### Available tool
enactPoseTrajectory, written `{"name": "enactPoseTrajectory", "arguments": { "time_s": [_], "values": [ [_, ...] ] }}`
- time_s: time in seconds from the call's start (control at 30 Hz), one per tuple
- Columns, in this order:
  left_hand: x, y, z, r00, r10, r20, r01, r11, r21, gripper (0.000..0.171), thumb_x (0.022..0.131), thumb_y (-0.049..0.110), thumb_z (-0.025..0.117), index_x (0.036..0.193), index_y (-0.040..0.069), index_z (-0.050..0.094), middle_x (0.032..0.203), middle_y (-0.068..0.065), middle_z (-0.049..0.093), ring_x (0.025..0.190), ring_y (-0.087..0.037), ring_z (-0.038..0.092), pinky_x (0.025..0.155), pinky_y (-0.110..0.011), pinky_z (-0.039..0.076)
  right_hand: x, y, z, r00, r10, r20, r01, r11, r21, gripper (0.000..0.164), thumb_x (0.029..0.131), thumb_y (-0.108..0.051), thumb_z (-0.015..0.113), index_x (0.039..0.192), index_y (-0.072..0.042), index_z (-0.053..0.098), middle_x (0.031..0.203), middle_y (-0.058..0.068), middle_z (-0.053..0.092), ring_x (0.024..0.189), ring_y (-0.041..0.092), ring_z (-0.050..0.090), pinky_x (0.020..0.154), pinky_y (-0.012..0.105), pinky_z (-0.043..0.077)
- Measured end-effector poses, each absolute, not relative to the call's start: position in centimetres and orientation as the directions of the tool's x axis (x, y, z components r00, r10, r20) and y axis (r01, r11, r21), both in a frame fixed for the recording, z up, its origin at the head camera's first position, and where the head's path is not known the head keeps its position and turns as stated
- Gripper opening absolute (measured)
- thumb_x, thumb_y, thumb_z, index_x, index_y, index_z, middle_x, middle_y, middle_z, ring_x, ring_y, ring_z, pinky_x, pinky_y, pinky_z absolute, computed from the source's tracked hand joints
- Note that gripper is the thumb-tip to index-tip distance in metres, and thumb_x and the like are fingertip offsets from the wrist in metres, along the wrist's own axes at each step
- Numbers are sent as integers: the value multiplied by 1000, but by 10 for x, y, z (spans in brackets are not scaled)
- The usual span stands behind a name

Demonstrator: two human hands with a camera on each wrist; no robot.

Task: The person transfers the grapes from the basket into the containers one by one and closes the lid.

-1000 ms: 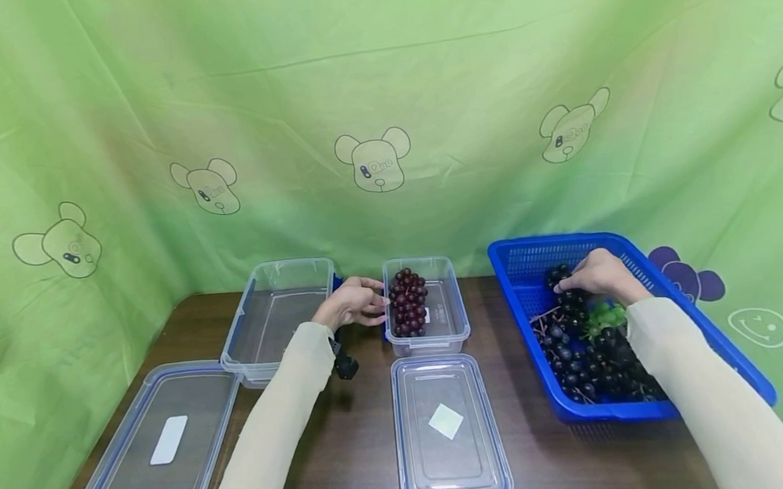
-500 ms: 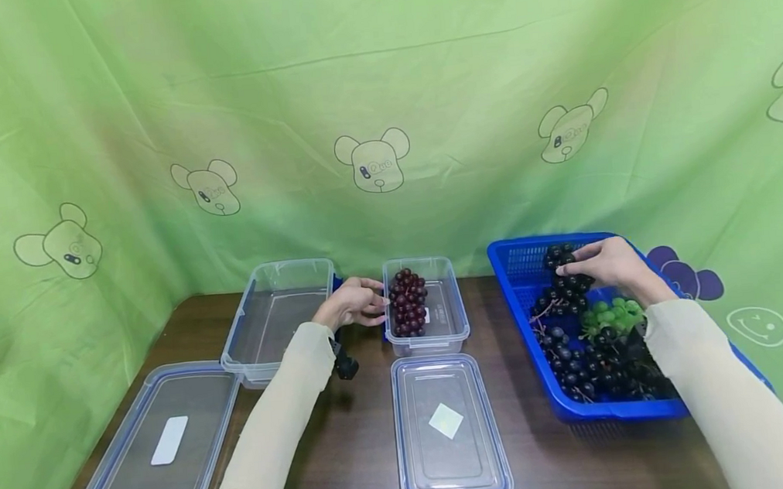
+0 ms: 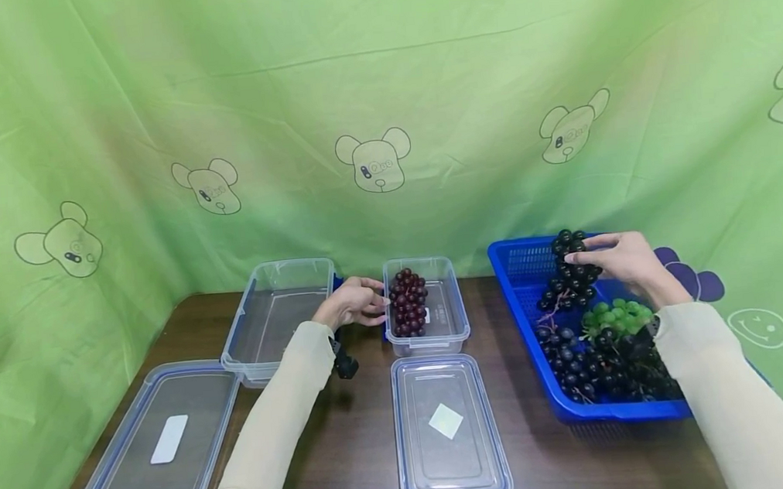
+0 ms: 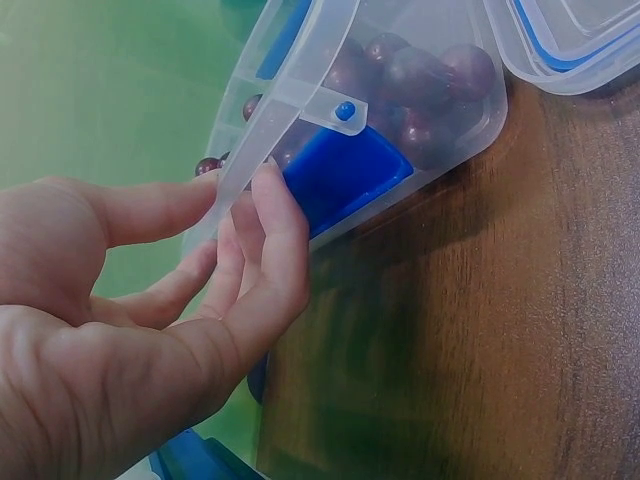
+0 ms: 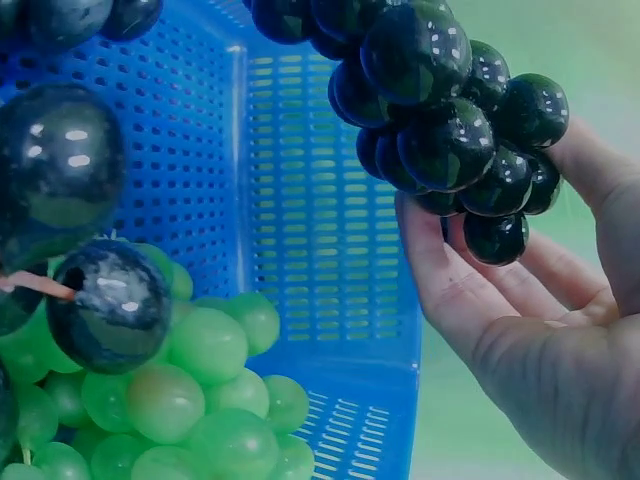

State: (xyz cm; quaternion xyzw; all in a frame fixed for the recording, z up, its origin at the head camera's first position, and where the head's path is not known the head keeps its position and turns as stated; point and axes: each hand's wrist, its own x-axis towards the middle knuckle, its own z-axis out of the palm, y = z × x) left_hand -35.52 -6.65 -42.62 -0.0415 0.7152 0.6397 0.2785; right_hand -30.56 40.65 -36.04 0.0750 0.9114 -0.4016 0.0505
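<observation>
My right hand (image 3: 626, 259) grips a bunch of black grapes (image 3: 571, 267) by its side, raised over the blue basket (image 3: 521, 326). In the right wrist view its thumb and fingers wrap the bunch's end. My left hand (image 3: 355, 302) pinches the left rim of the small clear container (image 3: 447, 302), thumb on one side and fingers on the other. A bunch of dark red grapes (image 3: 408, 303) lies along that container's left side. More black grapes (image 3: 608, 369) and a bunch of green grapes (image 3: 618, 318) lie in the basket.
A larger clear container (image 3: 282, 316) stands left of my left hand, with its clear lid (image 3: 131, 469) in front. The small container's lid (image 3: 452, 457), with a pale square label, lies on the brown table (image 3: 340, 451). A green cloth (image 3: 377, 82) hangs behind.
My right hand has lifted the black grape bunch up and slightly right inside the basket, uncovering more of the green grapes. The left hand has stayed at the small container's rim.
</observation>
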Motion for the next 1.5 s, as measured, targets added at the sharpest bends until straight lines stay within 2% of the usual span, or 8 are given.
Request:
{"name": "enactPoseTrajectory", "arguments": {
  "time_s": [0.1, 0.2, 0.3, 0.57, 0.93, 1.13, 1.4, 1.5],
  "values": [
    [-355, -66, -426, -841, 298, -451, -414, 182, 892, 54, 99, -8, 62, 150, 3, 49, 120, -16, 62, 89, -19, 65, 81, -32, 63, -305, 409, -355, -983, 133, -123, 180, 636, -750, 98, 88, -61, 79, 158, -2, 44, 105, 16, 80, 70, 14, 67, 41, 34, 38],
    [-356, -65, -426, -843, 298, -449, -410, 186, 893, 54, 99, -7, 62, 150, 3, 50, 117, -14, 62, 89, -19, 65, 83, -33, 63, -304, 411, -347, -983, 144, -117, 181, 604, -776, 101, 88, -63, 77, 161, -3, 40, 130, 26, 72, 62, 9, 61, 40, 34, 38],
    [-356, -65, -425, -845, 296, -446, -406, 188, 894, 54, 98, -8, 62, 150, 3, 50, 115, -14, 62, 87, -19, 65, 85, -34, 63, -302, 410, -341, -983, 147, -106, 171, 566, -807, 102, 88, -62, 78, 161, -3, 38, 159, 33, 43, 49, 5, 46, 41, 31, 38],
    [-355, -67, -427, -840, 302, -452, -415, 181, 892, 55, 99, -8, 61, 152, 2, 48, 119, -16, 60, 87, -19, 65, 83, -34, 63, -298, 398, -327, -984, 152, -97, 159, 476, -865, 101, 88, -58, 79, 162, -4, 36, 169, 27, 30, 42, 1, 30, 46, 22, 42],
    [-354, -66, -425, -843, 290, -452, -412, 191, 891, 55, 98, -8, 63, 150, 3, 50, 113, -13, 62, 89, -19, 65, 88, -35, 63, -300, 373, -313, -982, 110, -151, 175, 268, -947, 97, 90, -46, 83, 166, -14, 32, 176, 19, 12, 62, -4, 53, 48, 17, 41],
    [-353, -66, -425, -845, 291, -448, -409, 187, 893, 54, 98, -8, 63, 150, 2, 51, 111, -12, 62, 87, -19, 65, 89, -37, 63, -306, 354, -312, -989, 81, -128, 139, 156, -978, 93, 90, -32, 85, 164, -9, 33, 177, 11, 17, 61, -4, 45, 54, 15, 43],
    [-354, -66, -426, -845, 290, -449, -411, 185, 893, 54, 98, -8, 63, 150, 3, 51, 116, -14, 62, 88, -19, 65, 87, -36, 63, -313, 325, -314, -994, 36, -105, 110, 175, -978, 90, 91, -32, 85, 162, -6, 37, 178, 13, 4, 91, -7, 64, 54, 12, 43],
    [-354, -66, -426, -844, 289, -451, -412, 187, 892, 54, 98, -8, 63, 150, 3, 50, 118, -15, 62, 89, -19, 65, 87, -36, 63, -315, 312, -316, -996, 17, -92, 93, 158, -983, 88, 91, -28, 85, 161, -3, 39, 178, 13, 9, 84, -8, 57, 62, 13, 48]
  ]
}}
